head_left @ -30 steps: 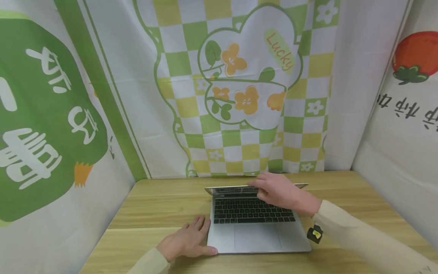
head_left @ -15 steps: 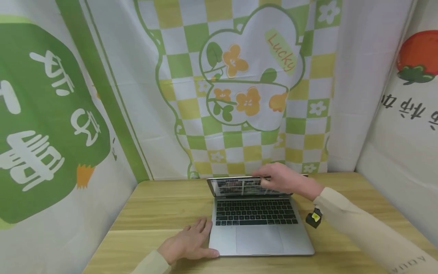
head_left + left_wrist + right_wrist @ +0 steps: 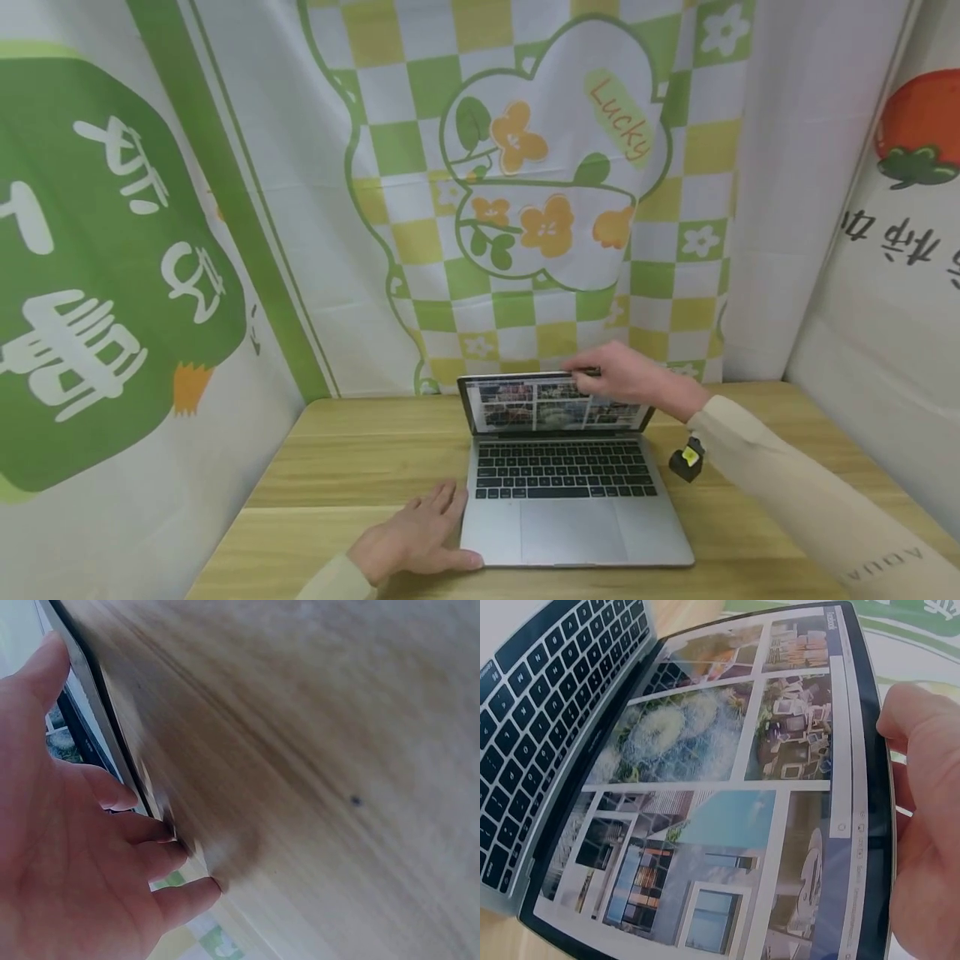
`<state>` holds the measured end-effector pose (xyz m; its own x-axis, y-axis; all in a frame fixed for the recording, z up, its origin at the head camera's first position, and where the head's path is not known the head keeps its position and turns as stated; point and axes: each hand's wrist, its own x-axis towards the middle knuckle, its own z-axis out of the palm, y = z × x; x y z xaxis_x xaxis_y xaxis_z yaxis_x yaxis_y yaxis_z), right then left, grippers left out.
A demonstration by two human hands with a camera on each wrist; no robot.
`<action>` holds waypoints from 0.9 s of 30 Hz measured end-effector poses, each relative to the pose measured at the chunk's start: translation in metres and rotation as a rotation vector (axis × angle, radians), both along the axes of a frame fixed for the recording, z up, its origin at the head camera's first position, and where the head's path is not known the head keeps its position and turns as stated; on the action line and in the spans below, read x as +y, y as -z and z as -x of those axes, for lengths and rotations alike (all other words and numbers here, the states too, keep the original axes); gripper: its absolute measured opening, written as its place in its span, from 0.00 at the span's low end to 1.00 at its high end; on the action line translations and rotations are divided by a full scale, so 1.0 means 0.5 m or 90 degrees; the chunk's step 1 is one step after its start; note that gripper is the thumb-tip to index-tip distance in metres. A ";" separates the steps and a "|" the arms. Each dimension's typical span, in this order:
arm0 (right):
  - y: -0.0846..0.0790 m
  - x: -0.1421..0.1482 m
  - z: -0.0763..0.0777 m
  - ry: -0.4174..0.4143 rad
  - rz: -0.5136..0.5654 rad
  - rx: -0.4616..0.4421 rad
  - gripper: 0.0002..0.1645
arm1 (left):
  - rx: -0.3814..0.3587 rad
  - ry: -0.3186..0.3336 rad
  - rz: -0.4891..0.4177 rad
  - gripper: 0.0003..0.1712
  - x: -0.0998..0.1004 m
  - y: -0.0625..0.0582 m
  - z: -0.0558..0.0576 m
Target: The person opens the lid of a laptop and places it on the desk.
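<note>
A silver laptop (image 3: 573, 533) lies on the wooden table with its lid raised; its lit screen (image 3: 682, 742) shows a grid of pictures. My right hand (image 3: 626, 375) grips the lid's top edge, thumb on the screen side in the right wrist view and the other fingers partly hidden behind the lid. At the laptop's left side, my left hand (image 3: 416, 533) rests on the table with its fingers spread. Its thumb touches the front left corner. In the left wrist view the left hand (image 3: 82, 832) has its fingertips along the laptop's edge.
The wooden table (image 3: 345, 467) reaches back to a checked green and yellow cloth (image 3: 420, 275). Printed cloths hang at the left (image 3: 285, 333) and right (image 3: 862, 317). A small black device (image 3: 686, 460) sits on the right wrist.
My right hand has lifted the laptop's lid upward and back, from nearly closed to more upright. The screen's pictures have come into view. My left hand stays beside the base.
</note>
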<state>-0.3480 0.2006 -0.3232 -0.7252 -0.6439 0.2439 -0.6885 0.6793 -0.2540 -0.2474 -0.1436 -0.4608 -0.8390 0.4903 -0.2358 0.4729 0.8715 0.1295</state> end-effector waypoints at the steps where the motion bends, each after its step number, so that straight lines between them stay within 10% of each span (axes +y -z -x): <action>1: -0.001 0.002 0.003 -0.002 0.002 0.003 0.18 | 0.001 0.000 0.000 0.62 0.000 0.001 0.000; 27: -0.018 0.043 0.058 0.112 0.042 -0.035 0.17 | -0.008 0.027 -0.005 0.64 -0.009 0.015 0.017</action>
<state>-0.3771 0.2221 -0.3142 -0.8385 -0.4903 0.2376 -0.5445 0.7686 -0.3357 -0.2558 -0.1480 -0.4684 -0.8146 0.5270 -0.2424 0.5076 0.8498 0.1420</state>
